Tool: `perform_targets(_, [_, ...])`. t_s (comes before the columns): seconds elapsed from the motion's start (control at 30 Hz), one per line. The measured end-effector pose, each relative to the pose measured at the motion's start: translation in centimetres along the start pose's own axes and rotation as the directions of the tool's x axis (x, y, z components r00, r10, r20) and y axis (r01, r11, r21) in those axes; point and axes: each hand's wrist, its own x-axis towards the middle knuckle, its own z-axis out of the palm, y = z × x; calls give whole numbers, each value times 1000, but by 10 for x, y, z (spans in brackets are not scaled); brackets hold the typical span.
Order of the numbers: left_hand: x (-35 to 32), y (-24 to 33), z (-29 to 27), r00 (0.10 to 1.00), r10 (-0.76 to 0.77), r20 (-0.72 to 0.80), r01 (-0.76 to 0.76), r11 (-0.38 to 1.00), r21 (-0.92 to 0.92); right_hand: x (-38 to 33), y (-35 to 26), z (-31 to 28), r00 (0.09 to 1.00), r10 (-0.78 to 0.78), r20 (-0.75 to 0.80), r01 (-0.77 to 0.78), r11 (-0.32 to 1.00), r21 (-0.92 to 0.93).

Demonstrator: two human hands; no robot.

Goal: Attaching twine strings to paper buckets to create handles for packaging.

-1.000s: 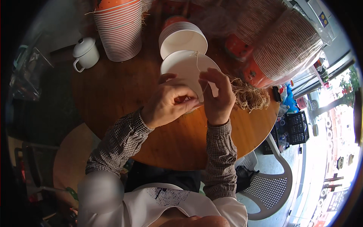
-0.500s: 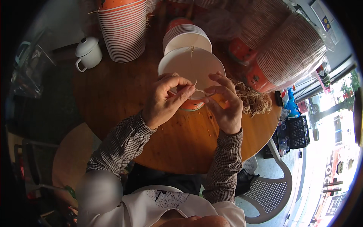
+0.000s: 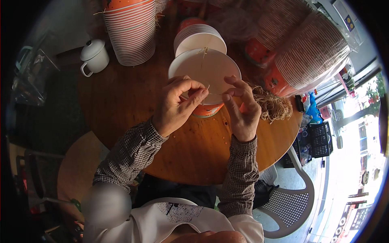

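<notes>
My left hand pinches a thin tan string between thumb and forefinger, and a short end sticks up from the grip. To its right, my right hand holds the same string between thumb and forefinger, its other fingers loosely curled. The string runs nearly straight across the gap. Both hands are over the near rim of an orange paper bucket with a white inside, partly hiding it. Another piece of string hangs over the bucket's far rim. A tangled bundle of string lies right of my right hand.
Several nested buckets lie just behind. A tall bucket stack and a lidded white mug stand at the far left of the round wooden table. Plastic-wrapped stacks fill the far right; a grey chair is near right.
My right thumb and forefinger have closed together on the string. The string between my hands looks straighter. My left hand stays almost in place.
</notes>
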Motion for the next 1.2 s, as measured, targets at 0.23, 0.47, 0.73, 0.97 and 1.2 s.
perform_targets(0.23, [2, 1, -4, 981, 180, 72, -186, 980, 76, -1, -6, 5, 963, -143, -229, 87, 967, -240])
perform_targets(0.47, [-5, 10, -9, 984, -126, 127, 160, 937, -311, -3, -13, 4, 971, -204, -124, 172, 957, -233])
perform_targets(0.73, [-5, 17, -9, 975, -152, 163, 204, 906, -370, -1, -24, -2, 942, -336, -6, 315, 888, -335])
perform_targets(0.97, [-7, 14, -7, 970, -107, 219, 182, 916, -358, -2, -31, 2, 958, -284, 45, 286, 928, -239])
perform_targets(1.2, [-7, 25, -5, 961, -158, 227, 227, 921, -316, -3, -31, 8, 975, -221, 26, 218, 922, -321])
